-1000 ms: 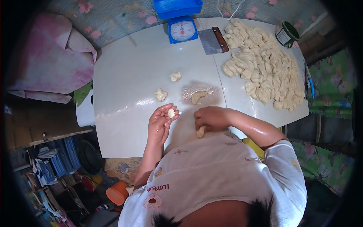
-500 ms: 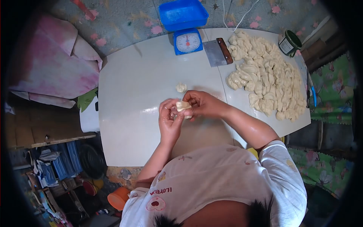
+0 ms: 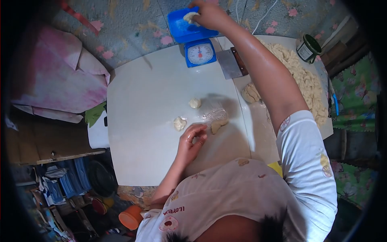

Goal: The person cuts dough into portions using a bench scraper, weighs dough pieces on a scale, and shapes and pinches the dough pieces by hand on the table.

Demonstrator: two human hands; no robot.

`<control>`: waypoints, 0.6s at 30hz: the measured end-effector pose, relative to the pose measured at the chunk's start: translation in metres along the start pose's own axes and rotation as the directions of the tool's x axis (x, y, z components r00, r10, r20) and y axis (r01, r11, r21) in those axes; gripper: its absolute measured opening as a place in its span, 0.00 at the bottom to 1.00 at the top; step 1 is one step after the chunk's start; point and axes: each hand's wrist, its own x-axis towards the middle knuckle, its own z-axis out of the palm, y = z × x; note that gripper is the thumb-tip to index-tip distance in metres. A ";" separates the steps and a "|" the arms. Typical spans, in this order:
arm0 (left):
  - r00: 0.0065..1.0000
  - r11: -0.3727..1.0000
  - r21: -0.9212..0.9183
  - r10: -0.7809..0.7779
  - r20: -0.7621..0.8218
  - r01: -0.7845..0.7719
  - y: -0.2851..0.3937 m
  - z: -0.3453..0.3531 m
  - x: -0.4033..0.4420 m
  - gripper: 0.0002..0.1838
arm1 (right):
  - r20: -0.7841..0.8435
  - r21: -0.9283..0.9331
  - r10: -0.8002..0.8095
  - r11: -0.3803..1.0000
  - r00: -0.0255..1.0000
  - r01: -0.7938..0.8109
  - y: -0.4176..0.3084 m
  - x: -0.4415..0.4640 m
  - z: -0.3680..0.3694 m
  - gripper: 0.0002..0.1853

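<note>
My right hand (image 3: 207, 15) reaches over the blue pan (image 3: 183, 34) of the kitchen scale (image 3: 200, 53), fingers closed on a small piece of dough (image 3: 190, 17). On the white table my left hand (image 3: 193, 139) rests with curved fingers, thumb apart, holding nothing. Just right of its fingertips lies a flat strip of dough (image 3: 219, 126), beside a shiny wet patch. Two small dough balls sit nearby: one ball (image 3: 179, 124) up and left of that hand, another ball (image 3: 194, 103) farther back.
A large dough pile (image 3: 304, 74) covers the table's right side, partly behind my right arm, with a separate lump (image 3: 250, 93) beside it. A cleaver (image 3: 230, 64) lies right of the scale. A dark green tub (image 3: 308, 48) stands at the back right corner.
Both hands were together around a piece of dough. That shaped ball now lies on the table, the right hand has moved up to the scale pan with dough, and a dough strip shows beside the left hand.
</note>
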 end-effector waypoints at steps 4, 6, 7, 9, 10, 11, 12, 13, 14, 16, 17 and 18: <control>0.994 0.993 -0.055 -0.105 0.018 0.106 -0.006 0.002 -0.009 0.13 | 0.328 -0.348 0.114 0.937 0.938 0.008 0.032 0.029 0.038 0.16; 0.992 0.993 -0.005 -0.114 0.045 0.114 -0.007 0.001 -0.010 0.12 | 0.420 -0.233 0.067 0.972 0.905 0.036 0.044 0.035 0.048 0.16; 0.992 0.993 -0.006 -0.116 0.048 0.116 -0.006 0.000 -0.009 0.12 | 0.421 -0.233 0.071 0.972 0.904 0.033 0.044 0.036 0.052 0.16; 0.992 0.993 0.081 -0.096 0.079 0.089 0.001 0.000 -0.007 0.12 | 0.349 -0.211 0.221 0.965 0.911 -0.153 0.039 0.039 0.057 0.17; 0.992 0.993 0.079 -0.097 0.082 0.091 0.001 0.000 -0.007 0.12 | 0.350 -0.213 0.225 0.965 0.910 -0.157 0.028 0.039 0.048 0.17; 0.993 0.994 0.072 -0.093 0.078 0.088 0.001 0.001 -0.007 0.12 | 0.377 -0.174 0.238 0.967 0.895 -0.184 0.018 0.041 0.037 0.15; 0.993 0.994 0.065 -0.090 0.073 0.085 0.002 0.001 -0.006 0.12 | 0.404 -0.136 0.250 0.968 0.880 -0.213 0.015 0.042 0.032 0.14; 0.993 0.994 0.064 -0.091 0.076 0.086 0.002 0.002 -0.006 0.12 | 0.403 -0.137 0.253 0.967 0.879 -0.215 0.018 0.043 0.034 0.14; 0.993 0.994 0.054 -0.095 0.070 0.091 0.003 0.003 -0.006 0.12 | 0.359 -0.175 0.183 0.976 0.915 -0.127 0.020 0.043 0.034 0.16; 0.993 0.994 0.043 -0.101 0.067 0.098 0.002 0.003 -0.005 0.12 | 0.317 -0.217 0.113 0.975 0.942 -0.044 0.026 0.047 0.036 0.17; 0.992 0.993 0.055 -0.108 0.071 0.104 0.001 0.003 -0.006 0.12 | 0.345 -0.251 0.123 0.967 0.930 -0.035 0.028 0.050 0.039 0.19; 0.991 0.992 0.067 -0.115 0.075 0.110 0.000 0.003 -0.006 0.12 | 0.373 -0.284 0.134 0.959 0.918 -0.025 0.028 0.050 0.039 0.20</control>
